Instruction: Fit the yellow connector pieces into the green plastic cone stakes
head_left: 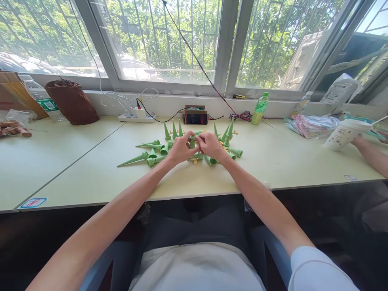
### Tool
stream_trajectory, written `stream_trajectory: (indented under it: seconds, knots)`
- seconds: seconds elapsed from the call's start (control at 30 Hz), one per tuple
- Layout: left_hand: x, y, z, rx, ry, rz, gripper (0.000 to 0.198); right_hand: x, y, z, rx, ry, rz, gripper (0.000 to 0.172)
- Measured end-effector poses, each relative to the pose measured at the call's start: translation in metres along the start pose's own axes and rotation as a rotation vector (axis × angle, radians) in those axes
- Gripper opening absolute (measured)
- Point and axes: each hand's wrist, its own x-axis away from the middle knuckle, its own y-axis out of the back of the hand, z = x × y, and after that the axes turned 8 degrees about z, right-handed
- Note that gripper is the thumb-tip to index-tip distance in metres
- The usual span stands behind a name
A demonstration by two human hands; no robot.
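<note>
Both my hands meet over the middle of a spread of green plastic plant-watering spikes. My left hand [182,148] is closed, its thumb and fingers round a green spike part [192,141]. From the other side my right hand [209,145] pinches at the same part; whether it holds a smaller piece too is hidden by the fingers. Left of my hands, several green cone spikes [133,159] lie on the table and others stand upright [167,131]. More upright cones [230,133] are on the right. A small yellow valve piece [195,161] lies just below my hands.
Behind the spikes a phone [195,118] leans at the window wall, beside a power strip [137,116]. A green bottle [260,108] stands right of it. Far right are a white cup [346,134], plastic bags [312,126] and another person's arm [371,153]. A brown bag [72,102] stands left.
</note>
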Motion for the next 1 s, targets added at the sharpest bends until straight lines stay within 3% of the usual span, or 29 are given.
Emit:
stream_trajectory:
  seconds: [0.7,1.0]
  knots:
    - [0.0009,0.0004,-0.0007,0.05,-0.07,-0.051,0.032,-0.0028,0.0,-0.0036,-0.399,-0.106,0.048,0.033]
    - [0.0011,-0.0002,-0.0012,0.058,-0.049,-0.058,0.031,-0.0023,0.001,-0.0023,-0.414,-0.113,0.063,0.034]
